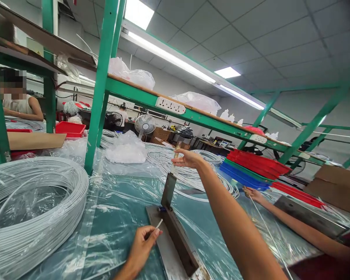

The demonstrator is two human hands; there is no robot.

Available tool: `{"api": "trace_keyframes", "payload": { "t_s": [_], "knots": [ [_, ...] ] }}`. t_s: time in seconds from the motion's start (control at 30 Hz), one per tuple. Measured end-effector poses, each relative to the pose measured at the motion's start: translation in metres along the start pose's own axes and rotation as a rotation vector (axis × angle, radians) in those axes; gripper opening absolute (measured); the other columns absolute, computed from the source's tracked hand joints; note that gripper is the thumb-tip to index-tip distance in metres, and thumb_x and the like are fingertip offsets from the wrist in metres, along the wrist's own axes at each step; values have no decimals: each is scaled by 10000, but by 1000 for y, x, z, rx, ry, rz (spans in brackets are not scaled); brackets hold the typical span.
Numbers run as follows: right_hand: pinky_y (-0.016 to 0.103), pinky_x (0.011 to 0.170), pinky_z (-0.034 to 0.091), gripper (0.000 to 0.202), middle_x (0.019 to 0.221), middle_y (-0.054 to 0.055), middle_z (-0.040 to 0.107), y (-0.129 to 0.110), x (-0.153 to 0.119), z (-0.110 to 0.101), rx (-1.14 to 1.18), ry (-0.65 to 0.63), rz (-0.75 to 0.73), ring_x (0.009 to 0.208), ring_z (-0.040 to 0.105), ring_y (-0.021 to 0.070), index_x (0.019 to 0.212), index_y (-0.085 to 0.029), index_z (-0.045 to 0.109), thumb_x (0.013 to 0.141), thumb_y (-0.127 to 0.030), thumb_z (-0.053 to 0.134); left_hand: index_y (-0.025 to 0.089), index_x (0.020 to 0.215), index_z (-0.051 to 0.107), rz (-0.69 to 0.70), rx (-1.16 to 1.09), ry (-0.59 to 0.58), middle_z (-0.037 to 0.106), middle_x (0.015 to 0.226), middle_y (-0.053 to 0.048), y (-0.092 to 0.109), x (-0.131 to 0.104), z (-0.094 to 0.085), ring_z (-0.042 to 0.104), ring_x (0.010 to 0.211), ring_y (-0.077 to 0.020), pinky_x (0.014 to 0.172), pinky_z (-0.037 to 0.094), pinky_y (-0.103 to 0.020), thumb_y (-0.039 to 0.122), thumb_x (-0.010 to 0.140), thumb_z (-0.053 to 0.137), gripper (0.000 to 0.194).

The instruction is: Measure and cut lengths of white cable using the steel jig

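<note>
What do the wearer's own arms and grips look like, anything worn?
The left grip and right grip are ungloved. The right forearm is bare, with no sleeve or watch visible; the short stretch of left forearm in view is sleeveless too.

Left hand [144, 247] pinches a cable [160, 223] by the table's [116, 217] near edge; right hand [187, 158] grips the top of the raised lever [168, 189]. Coil [72, 217] — left edge. Trays [247, 175] — toward far edge, right; co-worker's hand [255, 195] near.
</note>
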State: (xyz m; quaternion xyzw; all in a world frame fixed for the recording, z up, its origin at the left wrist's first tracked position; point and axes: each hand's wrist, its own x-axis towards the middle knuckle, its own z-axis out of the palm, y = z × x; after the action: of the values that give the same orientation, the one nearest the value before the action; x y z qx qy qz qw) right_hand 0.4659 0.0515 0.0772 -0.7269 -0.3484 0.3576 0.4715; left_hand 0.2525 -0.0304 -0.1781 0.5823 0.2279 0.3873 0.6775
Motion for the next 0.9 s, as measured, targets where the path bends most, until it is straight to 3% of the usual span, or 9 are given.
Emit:
{"api": "trace_keyframes", "payload": {
  "t_s": [0.13, 0.27, 0.37, 0.47, 0.6, 0.67, 0.77, 0.8, 0.9],
  "knots": [
    [234, 575, 506, 261, 876, 37, 585, 4, 34, 22, -146, 60, -5, 670, 580, 90, 1121, -120, 488, 916, -268, 424, 99, 754, 653, -1, -13, -13, 415, 583, 9, -17, 7, 1, 345, 577, -124, 556, 261, -240, 715, 690, 501, 638],
    [240, 531, 496, 248, 849, 27, 589, 11, 60, 41, -245, 139, -2, 624, 556, 98, 1062, -142, 522, 871, -300, 509, 102, 773, 653, 8, 3, -41, 392, 574, 16, -31, 11, 4, 335, 562, -119, 556, 279, -239, 703, 717, 486, 626],
    [244, 535, 485, 243, 805, 18, 593, 13, 66, 45, -282, 139, -34, 598, 551, 96, 1053, -137, 527, 863, -289, 518, 110, 798, 652, 7, -2, 11, 391, 586, 15, -32, 13, 4, 349, 572, -126, 566, 288, -244, 711, 713, 483, 630],
    [265, 561, 476, 316, 763, 20, 607, 17, 53, 44, -286, 111, -125, 595, 567, 115, 1106, -131, 514, 824, -267, 561, 103, 780, 645, 3, -18, 48, 392, 568, 15, -19, 11, 4, 371, 564, -131, 560, 282, -246, 731, 701, 468, 658],
    [258, 629, 440, 555, 771, 13, 621, 36, -1, 43, -271, 137, -364, 683, 589, 142, 1279, -178, 392, 763, -224, 591, 111, 739, 602, 1, -65, 67, 380, 516, 30, 5, 8, 0, 323, 502, -109, 513, 248, -237, 747, 694, 447, 656],
    [260, 619, 437, 501, 749, 19, 630, 56, -44, 43, -265, 85, -429, 660, 589, 145, 1231, -163, 457, 762, -294, 574, 114, 736, 580, 10, -136, 110, 391, 517, 28, 15, 6, -3, 329, 498, -106, 490, 243, -228, 746, 683, 469, 644],
    [271, 528, 430, 439, 654, 41, 628, 100, -115, 43, -296, -155, -372, 524, 562, 143, 988, -111, 616, 724, -459, 576, 115, 740, 564, 32, -264, 190, 416, 528, 23, 30, 1, -7, 353, 500, -102, 469, 256, -215, 724, 674, 520, 614],
    [266, 520, 425, 453, 654, 46, 629, 117, -138, 45, -339, -304, -317, 527, 563, 143, 974, -112, 625, 726, -487, 570, 117, 743, 561, 38, -316, 217, 423, 531, 23, 36, -2, -7, 356, 499, -97, 467, 262, -210, 710, 675, 539, 597],
    [260, 538, 427, 525, 723, 50, 643, 167, -188, 59, -454, -452, -208, 588, 592, 159, 1151, -145, 564, 740, -471, 582, 129, 759, 551, 45, -514, 250, 438, 546, 32, 62, -12, 1, 352, 492, -77, 472, 281, -192, 640, 686, 604, 519]
  ]
}}
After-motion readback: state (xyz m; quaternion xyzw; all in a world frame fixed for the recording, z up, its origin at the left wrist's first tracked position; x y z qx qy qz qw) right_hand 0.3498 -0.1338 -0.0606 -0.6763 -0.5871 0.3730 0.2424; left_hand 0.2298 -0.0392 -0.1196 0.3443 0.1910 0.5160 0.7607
